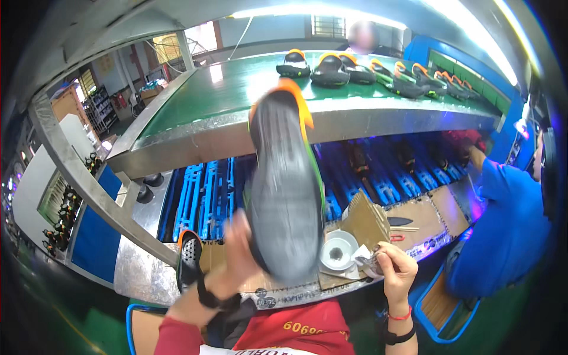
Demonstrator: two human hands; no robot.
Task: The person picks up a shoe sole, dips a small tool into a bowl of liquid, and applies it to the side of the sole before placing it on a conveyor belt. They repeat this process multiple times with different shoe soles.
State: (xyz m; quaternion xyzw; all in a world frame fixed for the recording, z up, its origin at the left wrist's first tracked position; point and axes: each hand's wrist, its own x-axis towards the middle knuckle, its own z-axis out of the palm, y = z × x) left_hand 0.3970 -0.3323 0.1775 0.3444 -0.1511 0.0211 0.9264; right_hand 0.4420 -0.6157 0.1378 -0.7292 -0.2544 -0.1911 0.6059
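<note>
My left hand (pixel 238 251) grips a dark shoe (pixel 285 195) by its side and holds it upright, toe end down. Its grey sole faces me, smeared by motion, with orange and green edging at the upper. Low on the right, my right hand (pixel 395 265) is closed in a pinch on a crumpled white cloth (pixel 365 257). Just left of that cloth sits a round white bowl (pixel 338 251) with a small dark patch in its middle. Another shoe (pixel 190 258), with a dotted sole and orange edge, leans on the bench left of my left hand.
Several dark shoes (pixel 329 71) stand along a green conveyor belt (pixel 219 97). Blue racks (pixel 204 198) run beneath it. A cardboard flap (pixel 365 218), a dark blade-like tool (pixel 400 221) and thin sticks lie right of the bowl. A co-worker in blue (pixel 503 231) works at far right.
</note>
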